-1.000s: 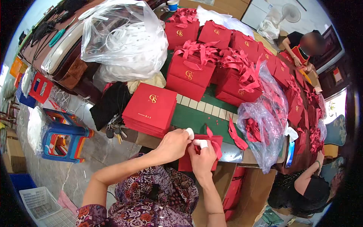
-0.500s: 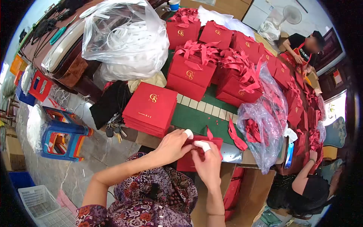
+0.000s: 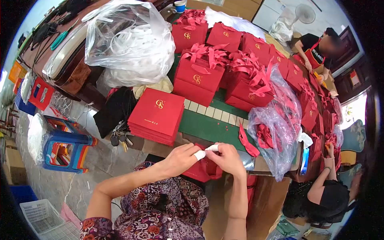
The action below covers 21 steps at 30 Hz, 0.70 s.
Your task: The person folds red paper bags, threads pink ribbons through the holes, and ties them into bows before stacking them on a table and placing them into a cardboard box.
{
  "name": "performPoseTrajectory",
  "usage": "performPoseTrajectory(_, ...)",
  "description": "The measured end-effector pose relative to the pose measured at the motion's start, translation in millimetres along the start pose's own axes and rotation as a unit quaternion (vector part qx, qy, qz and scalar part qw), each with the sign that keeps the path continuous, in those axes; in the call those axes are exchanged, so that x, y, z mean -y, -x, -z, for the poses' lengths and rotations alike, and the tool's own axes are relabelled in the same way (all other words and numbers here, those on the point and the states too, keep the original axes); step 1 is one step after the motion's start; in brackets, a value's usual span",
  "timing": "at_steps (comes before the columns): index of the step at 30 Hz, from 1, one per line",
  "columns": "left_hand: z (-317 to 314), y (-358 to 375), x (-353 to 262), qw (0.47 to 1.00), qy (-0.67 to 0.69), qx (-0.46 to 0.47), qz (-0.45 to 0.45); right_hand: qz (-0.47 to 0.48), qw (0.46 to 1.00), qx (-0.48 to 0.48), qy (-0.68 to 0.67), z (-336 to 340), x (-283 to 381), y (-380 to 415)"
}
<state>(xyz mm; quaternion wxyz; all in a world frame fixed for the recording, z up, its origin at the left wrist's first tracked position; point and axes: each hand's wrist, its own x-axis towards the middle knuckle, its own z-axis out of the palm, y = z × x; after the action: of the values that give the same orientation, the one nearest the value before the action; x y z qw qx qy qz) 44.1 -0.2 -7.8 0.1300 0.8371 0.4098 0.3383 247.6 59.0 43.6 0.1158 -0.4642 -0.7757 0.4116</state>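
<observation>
A red paper gift bag (image 3: pixel 196 173) is in front of me at the table's edge, partly hidden under my hands. My left hand (image 3: pixel 180 161) is closed at the bag's upper edge, with a white wrap on one finger. My right hand (image 3: pixel 231 160), also with a white-wrapped finger, pinches close beside it, and the fingertips of both hands meet. A loop of red ribbon (image 3: pixel 217 175) hangs at the bag's right side below the right fingers. What exactly lies between the fingertips is mostly hidden.
Flat red bags (image 3: pixel 154 116) are stacked left of my hands. Finished-looking bags with ribbons (image 3: pixel 199 74) stand behind. Loose ribbon (image 3: pixel 248 142) and a plastic bag (image 3: pixel 276 120) lie right. A phone (image 3: pixel 305 161) lies beyond; two people (image 3: pixel 316 52) work at the right.
My right hand has moved right and turned, its fingertips now meeting the left hand's. The ribbon end that stood up behind the hands is gone from there, and a ribbon loop now shows below.
</observation>
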Motion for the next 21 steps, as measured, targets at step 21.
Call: performPoseTrajectory(21,9,-26,3,0.962,0.114,0.042,0.244,-0.028,0.953,-0.156,-0.260,-25,-31,-33)
